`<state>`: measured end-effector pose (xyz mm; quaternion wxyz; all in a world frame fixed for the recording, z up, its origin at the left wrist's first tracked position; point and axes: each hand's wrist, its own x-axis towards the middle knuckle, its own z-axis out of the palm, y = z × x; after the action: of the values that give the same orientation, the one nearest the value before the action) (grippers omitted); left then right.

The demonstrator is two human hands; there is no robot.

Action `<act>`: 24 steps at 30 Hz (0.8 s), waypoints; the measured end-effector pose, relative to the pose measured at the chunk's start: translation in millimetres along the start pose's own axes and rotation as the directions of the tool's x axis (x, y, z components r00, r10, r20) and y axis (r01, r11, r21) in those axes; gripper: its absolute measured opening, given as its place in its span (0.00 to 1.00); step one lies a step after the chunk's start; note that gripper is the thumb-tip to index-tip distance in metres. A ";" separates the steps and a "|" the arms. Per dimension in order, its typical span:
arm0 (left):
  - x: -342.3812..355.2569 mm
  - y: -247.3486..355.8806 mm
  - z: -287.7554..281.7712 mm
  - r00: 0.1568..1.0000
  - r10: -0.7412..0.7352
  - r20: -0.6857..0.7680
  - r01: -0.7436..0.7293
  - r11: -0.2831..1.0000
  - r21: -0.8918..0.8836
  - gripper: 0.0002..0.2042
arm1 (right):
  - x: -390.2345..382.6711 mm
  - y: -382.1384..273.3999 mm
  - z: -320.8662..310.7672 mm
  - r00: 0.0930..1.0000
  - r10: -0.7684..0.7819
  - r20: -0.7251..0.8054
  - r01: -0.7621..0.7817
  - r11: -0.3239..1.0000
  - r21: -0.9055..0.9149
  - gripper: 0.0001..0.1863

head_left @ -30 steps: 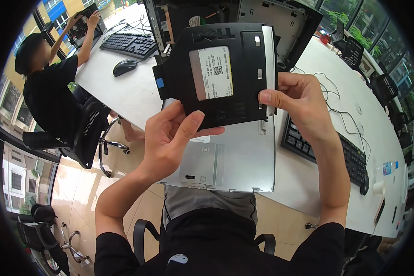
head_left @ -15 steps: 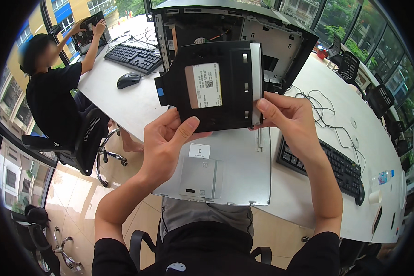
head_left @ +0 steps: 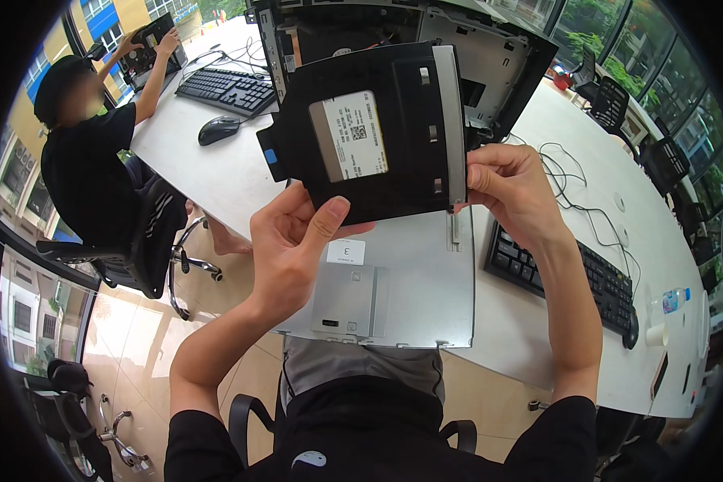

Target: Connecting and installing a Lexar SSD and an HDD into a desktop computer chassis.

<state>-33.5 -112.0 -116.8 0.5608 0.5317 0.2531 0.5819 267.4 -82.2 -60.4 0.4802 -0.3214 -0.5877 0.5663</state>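
My left hand (head_left: 293, 245) grips the lower left corner of a black slim optical drive (head_left: 414, 120), thumb on the face toward me and fingers behind. A white and brown label covers part of that face, and a blue tab sticks out at its left end. At the drive's right end, along the grey front strip, my right hand (head_left: 510, 189) pinches the lower corner between thumb and fingers. Behind the drive stands an opened computer case (head_left: 498, 72), partly hidden by it. Below my hands lies a grey metal side panel (head_left: 426, 297).
A black keyboard (head_left: 594, 281) and mouse (head_left: 631, 329) lie at the right, with cables, a water bottle (head_left: 675, 300) and a paper cup (head_left: 657, 334). Another keyboard (head_left: 225, 92) and mouse (head_left: 218, 130) are at the left. A seated person (head_left: 88, 161) there handles an opened computer.
The optical drive appears slightly larger and more tilted, its left end shifted left. My right hand has moved a little right, with its grip now at the strip's outer edge.
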 end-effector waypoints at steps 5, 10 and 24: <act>8.1 21.7 14.7 0.994 -0.009 -0.105 0.010 1.000 0.008 0.05 | -0.9 -22.7 16.8 0.999 -0.019 -0.026 0.013 0.975 -0.221 0.17; 12.6 14.9 1.5 0.999 0.001 -0.049 0.003 0.997 0.075 0.10 | -9.0 -36.1 16.8 0.945 -0.314 -0.095 0.228 0.838 -0.495 0.33; 9.0 11.0 22.4 0.996 -0.042 0.083 0.027 0.984 0.178 0.11 | -19.1 -43.4 47.4 0.840 -0.430 0.330 0.260 -0.215 -0.941 0.70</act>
<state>-15.8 -113.2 -97.0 0.5318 0.5998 0.2884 0.5237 237.0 -123.3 -17.1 0.2562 -0.4208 -0.8402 -0.2266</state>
